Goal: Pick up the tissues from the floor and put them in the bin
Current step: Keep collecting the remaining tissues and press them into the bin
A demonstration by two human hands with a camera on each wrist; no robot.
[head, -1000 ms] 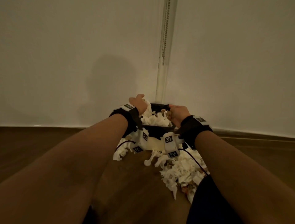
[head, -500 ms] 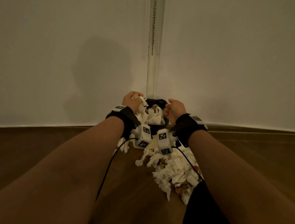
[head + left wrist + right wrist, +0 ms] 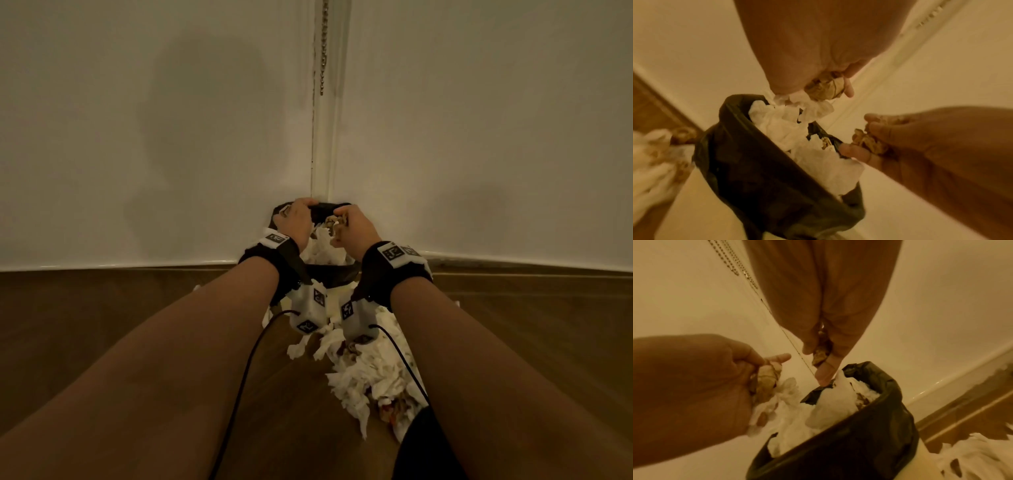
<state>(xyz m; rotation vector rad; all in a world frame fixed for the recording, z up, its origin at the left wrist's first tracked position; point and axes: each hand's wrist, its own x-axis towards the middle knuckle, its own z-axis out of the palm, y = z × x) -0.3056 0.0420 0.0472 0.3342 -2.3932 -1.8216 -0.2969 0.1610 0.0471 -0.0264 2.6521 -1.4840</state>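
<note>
Both hands have pushed farther over the bin (image 3: 329,274) than a second ago, reaching now toward its far rim at 12 o'clock, close to the wall corner (image 3: 322,164). The head view has also tilted, so more floor (image 3: 120,325) and more of the spilled heap show at 6 o'clock.

Left hand (image 3: 297,221) hovers palm down over the bin's 10 o'clock edge, forearm stretched straight forward. Its grip is curled round a brown crumpled wad (image 3: 826,89), with white tissue (image 3: 805,105) trailing from under the fingers down onto the bin's fill.

Right hand (image 3: 354,228) hangs over the 2 o'clock edge, wrist a little higher, thumb pointing down toward the liner (image 3: 869,434). Its grip is narrow, pinching a brown wad (image 3: 821,353) between thumb and fingers; the left wrist view shows the same scrap bunched in the fingers.

The two hands sit near each other but apart, with the bin's opening between them.

White tissues (image 3: 323,250) fill the bin up to its rim, inside the black liner. Many more tissues (image 3: 370,380) lie on the floor in front of the bin, from 5 to 6 o'clock, some stained brown. A bead chain (image 3: 323,48) hangs down the corner above the bin.
</note>
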